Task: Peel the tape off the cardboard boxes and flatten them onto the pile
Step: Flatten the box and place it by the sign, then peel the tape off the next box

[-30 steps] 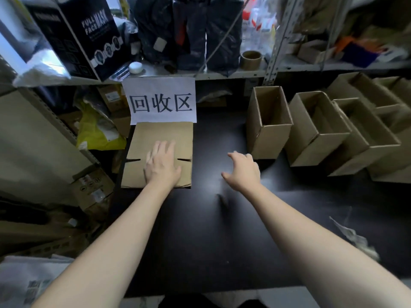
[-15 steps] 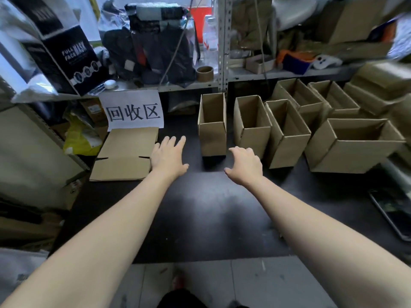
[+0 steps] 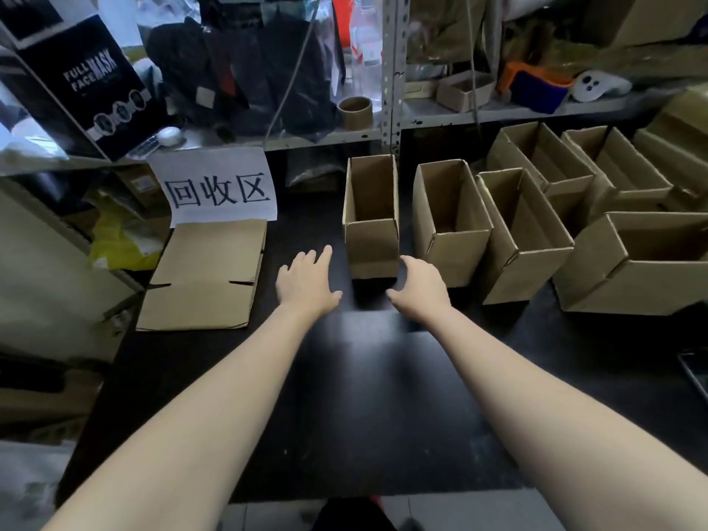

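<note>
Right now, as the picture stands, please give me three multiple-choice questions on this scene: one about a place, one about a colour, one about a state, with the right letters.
1. Where does the flattened cardboard lie?
A. just in front of the white sign
B. inside a box
C. on the shelf

2. What colour is the table top?
A. white
B. black
C. yellow

3. How does the narrow box between the left hand and the right hand stand?
A. flattened
B. taped shut
C. upright, top open

Answers:
1 A: it lies flat below the sign, left of both hands.
2 B: the bare surface under the arms is black.
3 C: its inner walls show from above.
</note>
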{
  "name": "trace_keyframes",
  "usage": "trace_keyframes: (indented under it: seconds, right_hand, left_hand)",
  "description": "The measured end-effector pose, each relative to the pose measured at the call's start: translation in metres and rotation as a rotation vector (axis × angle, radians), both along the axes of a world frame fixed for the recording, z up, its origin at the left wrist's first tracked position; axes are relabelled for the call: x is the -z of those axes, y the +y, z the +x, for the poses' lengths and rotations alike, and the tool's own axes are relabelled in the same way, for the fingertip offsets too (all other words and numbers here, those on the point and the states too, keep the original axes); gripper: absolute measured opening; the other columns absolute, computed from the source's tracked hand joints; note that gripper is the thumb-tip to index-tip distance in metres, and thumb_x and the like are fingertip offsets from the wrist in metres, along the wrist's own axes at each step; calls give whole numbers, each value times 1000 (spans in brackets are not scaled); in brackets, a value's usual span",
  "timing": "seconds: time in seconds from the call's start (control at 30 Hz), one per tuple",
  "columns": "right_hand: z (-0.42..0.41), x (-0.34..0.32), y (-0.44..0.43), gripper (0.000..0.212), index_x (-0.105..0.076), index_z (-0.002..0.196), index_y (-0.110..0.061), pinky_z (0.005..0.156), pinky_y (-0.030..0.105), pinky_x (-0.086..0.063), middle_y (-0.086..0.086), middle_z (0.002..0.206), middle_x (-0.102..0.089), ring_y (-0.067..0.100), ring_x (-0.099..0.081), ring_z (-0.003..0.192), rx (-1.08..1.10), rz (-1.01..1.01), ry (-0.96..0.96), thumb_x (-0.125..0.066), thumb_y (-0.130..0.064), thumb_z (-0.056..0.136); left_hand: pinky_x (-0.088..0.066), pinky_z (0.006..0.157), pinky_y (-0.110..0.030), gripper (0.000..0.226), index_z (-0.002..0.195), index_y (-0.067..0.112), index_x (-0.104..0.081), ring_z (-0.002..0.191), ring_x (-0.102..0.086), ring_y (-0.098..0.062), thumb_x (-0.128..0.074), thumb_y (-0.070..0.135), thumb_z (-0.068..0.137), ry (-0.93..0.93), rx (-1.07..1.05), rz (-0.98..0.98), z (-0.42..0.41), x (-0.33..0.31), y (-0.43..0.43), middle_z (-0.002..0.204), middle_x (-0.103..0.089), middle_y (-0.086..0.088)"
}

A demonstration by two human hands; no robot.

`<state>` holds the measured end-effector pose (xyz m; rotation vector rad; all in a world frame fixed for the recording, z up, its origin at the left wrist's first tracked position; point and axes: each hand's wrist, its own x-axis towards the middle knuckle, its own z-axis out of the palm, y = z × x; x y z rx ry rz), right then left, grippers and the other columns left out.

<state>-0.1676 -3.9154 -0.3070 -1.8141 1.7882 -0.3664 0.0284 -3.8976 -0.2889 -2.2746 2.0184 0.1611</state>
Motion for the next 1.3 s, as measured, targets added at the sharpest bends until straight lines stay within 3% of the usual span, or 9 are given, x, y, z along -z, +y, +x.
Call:
trace_keyframes:
  seconds: [0.23, 0.33, 0.47, 0.57, 0.67, 0.8, 0.93, 1.13, 1.3]
  right_hand:
    - [14, 34, -35, 87, -19, 162, -13, 118, 32, -30, 10, 160, -39, 28, -39, 146, 157, 103, -137, -72, -14, 93]
    - [20, 45, -43, 87, -22, 162, -21, 119, 37, -34, 7, 156, -45, 26, -44, 143, 211, 119, -214, -72, -13, 91]
    - [26, 54, -48, 82, -31, 158, -29, 115, 38, -41, 1, 144, -59, 21, -54, 135, 249, 84, -307, -72, -11, 89]
    - [24, 54, -44, 74, -36, 156, -24, 110, 25, -37, 1, 141, -61, 21, -54, 132, 248, 42, -310, -68, -8, 91]
    - [21, 54, -35, 72, -37, 156, -24, 110, 27, -39, 2, 141, -61, 23, -54, 132, 239, 17, -306, -67, -7, 92]
    - [15, 50, -14, 71, -39, 156, -23, 96, 9, -32, 2, 142, -61, 20, -55, 132, 230, 9, -342, -66, -5, 93]
    - [4, 48, 22, 71, -37, 157, -24, 99, 15, -32, 3, 144, -59, 22, -52, 135, 197, 31, -359, -65, -6, 94]
    - [-30, 56, 94, 68, -40, 155, -23, 93, 13, -33, 2, 140, -62, 22, -56, 131, 145, 54, -404, -62, -3, 93]
    - [-60, 55, 145, 63, -49, 149, -21, 97, 17, -38, 2, 137, -64, 19, -57, 129, 128, 37, -455, -63, -3, 91]
  left_hand:
    - [-34, 119, -46, 93, 163, 28, -13, 152, -28, -31, -70, 47, 92, 447, -74, 140, 2, 61, -48, 168, -21, -10]
    - [-33, 119, -38, 90, 163, 27, -19, 149, -34, -28, -73, 40, 91, 690, -124, 109, 1, 81, -58, 164, -34, -8]
    - [-35, 102, -24, 77, 159, 38, -28, 139, -48, -23, -70, 28, 95, 917, -225, 64, -4, 97, -60, 151, -52, 1]
    - [-34, 101, -22, 76, 158, 43, -27, 137, -51, -21, -67, 23, 96, 968, -224, 55, -7, 101, -56, 147, -57, 3]
    - [-38, 98, -23, 75, 157, 46, -27, 133, -55, -18, -65, 22, 97, 985, -224, 49, -11, 97, -45, 142, -61, 6]
    - [-40, 98, -24, 75, 158, 45, -27, 132, -55, -18, -64, 20, 98, 1000, -243, 48, -15, 93, -20, 141, -61, 7]
    - [-38, 115, -35, 75, 159, 41, -25, 139, -49, -21, -64, 19, 99, 993, -274, 39, -27, 88, 22, 147, -56, 5]
    - [-36, 106, -26, 75, 159, 42, -26, 140, -48, -19, -65, 21, 99, 989, -344, 17, -63, 82, 104, 150, -53, 7]
    - [-37, 119, -44, 74, 158, 44, -26, 144, -44, -22, -65, 23, 99, 985, -382, -5, -94, 75, 164, 155, -48, 6]
